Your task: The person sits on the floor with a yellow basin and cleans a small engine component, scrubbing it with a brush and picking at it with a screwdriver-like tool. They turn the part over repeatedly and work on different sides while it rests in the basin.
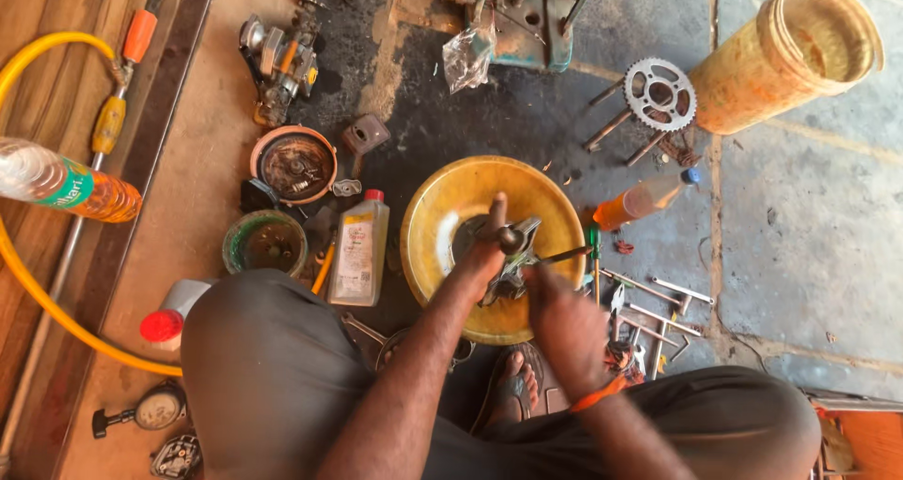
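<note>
Yellow basin point(442, 207) lies under my work: left hand point(484, 250) grips the metal part point(515, 254) closed, right hand point(562, 315) closed on a thin tool point(567, 253); better I hold steady.

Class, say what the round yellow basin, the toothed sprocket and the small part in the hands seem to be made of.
Round yellow basin: probably plastic, glossy and grimy. Toothed sprocket wheel: bare grey metal, dull sheen. Small grey engine part held by left hand and right hand: likely cast metal, oily.
</note>
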